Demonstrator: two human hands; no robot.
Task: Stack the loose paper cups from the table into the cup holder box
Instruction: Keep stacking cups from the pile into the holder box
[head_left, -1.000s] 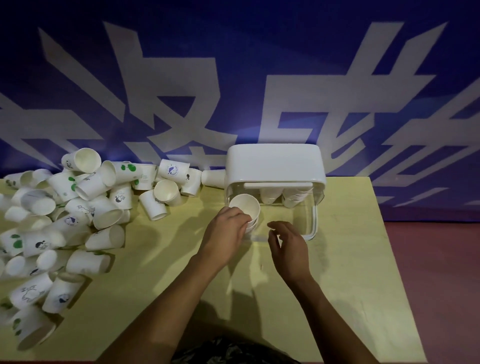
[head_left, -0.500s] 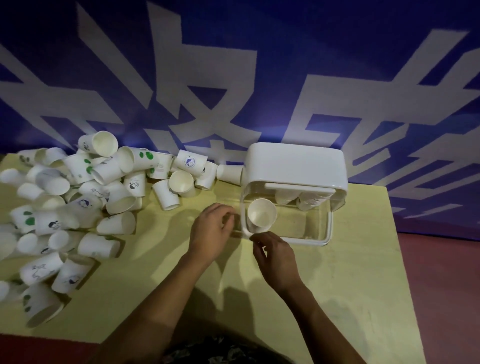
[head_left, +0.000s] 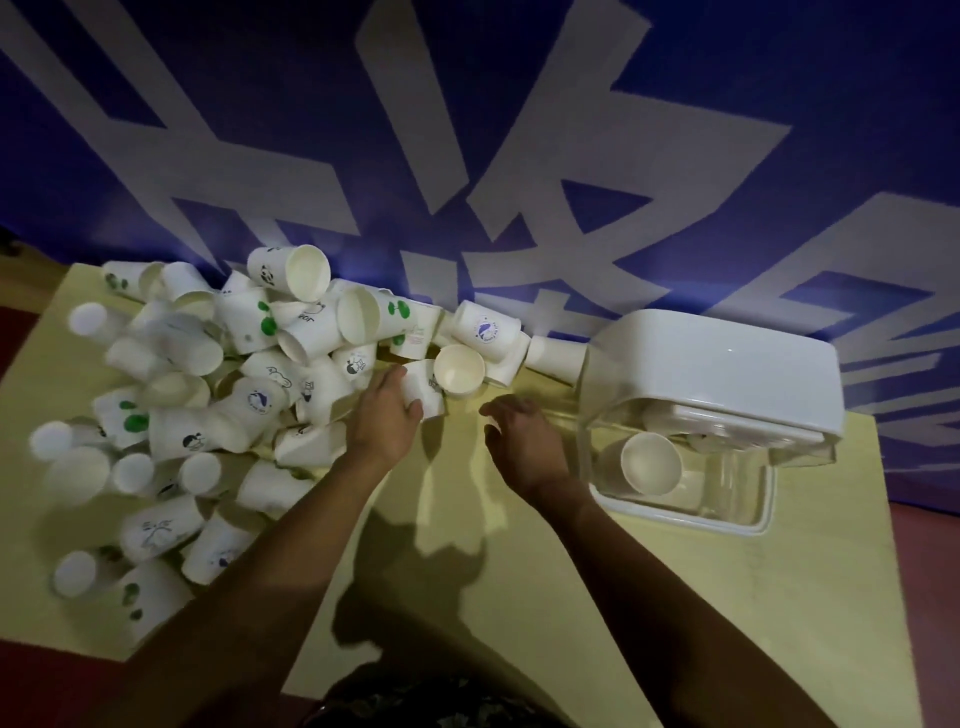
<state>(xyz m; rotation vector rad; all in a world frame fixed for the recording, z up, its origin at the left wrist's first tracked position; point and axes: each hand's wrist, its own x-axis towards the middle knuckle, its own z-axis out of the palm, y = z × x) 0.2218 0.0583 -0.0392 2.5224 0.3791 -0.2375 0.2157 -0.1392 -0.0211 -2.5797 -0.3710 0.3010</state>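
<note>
status: early stage; most of the work is left.

the worktop (head_left: 467, 597) carries, on its left half, a large heap of loose paper cups (head_left: 208, 395), lying on their sides, tipped and overlapping. the count cannot be told exactly, but it is several dozen by appearance. none of these is stacked.

the cup holder box (head_left: 717, 384) stands at the right rear of the worktop, its white lid raised over a clear tray. inside the tray, at the left end, one stacked cup (head_left: 650, 462) shows mouth-up; whether more cups nest below it cannot be told. a few further cup shapes sit under the lid, too dim to count. the tray to the right of the stacked cup looks unfilled.

the left hand (head_left: 384, 415) is at the near edge of the heap, its fingers curled round a small white cup (head_left: 423, 389) lying there. the right hand (head_left: 524, 441) hovers between heap and box, fingers loosely curved and holding nothing.

judgement: one more cup is being taken; nearly the whole heap remains to be transferred.
</note>
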